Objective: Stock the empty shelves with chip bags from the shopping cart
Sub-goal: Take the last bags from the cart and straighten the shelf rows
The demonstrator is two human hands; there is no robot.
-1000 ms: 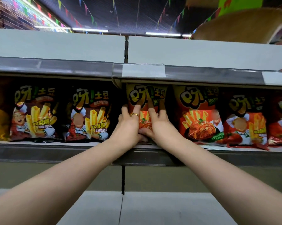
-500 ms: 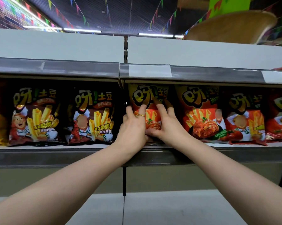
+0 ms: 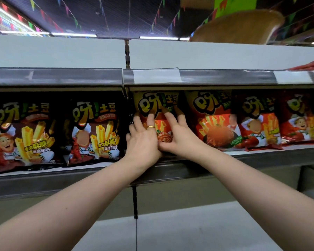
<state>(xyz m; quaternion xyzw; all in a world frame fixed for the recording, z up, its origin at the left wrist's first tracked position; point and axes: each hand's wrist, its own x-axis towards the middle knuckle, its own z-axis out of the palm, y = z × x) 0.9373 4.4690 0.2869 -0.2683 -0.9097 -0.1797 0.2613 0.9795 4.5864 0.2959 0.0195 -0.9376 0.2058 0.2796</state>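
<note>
Chip bag (image 3: 157,104) in yellow and orange stands upright on the shelf (image 3: 188,168), at the left end of the right-hand bay, just beside the upright post (image 3: 127,57). Both hands lie flat against its front. The left hand (image 3: 143,140), wearing a gold ring (image 3: 150,127), presses the bag's left half with its fingers (image 3: 150,119) straight and slightly spread, none of them curled round the bag. The right hand (image 3: 181,137) presses the right half in the same way, its fingers straight and fanned, with the tips up at the printed logo. The thumbs meet low on the bag and touch. Just to the right stands an orange bag (image 3: 214,124) with the same logo, and beyond it are red bags (image 3: 257,124) in a row. Left of the post, two dark bags (image 3: 96,131) stand side by side in the neighbouring bay. A blank white label (image 3: 156,76) sits on the rail of the shelf above.
</note>
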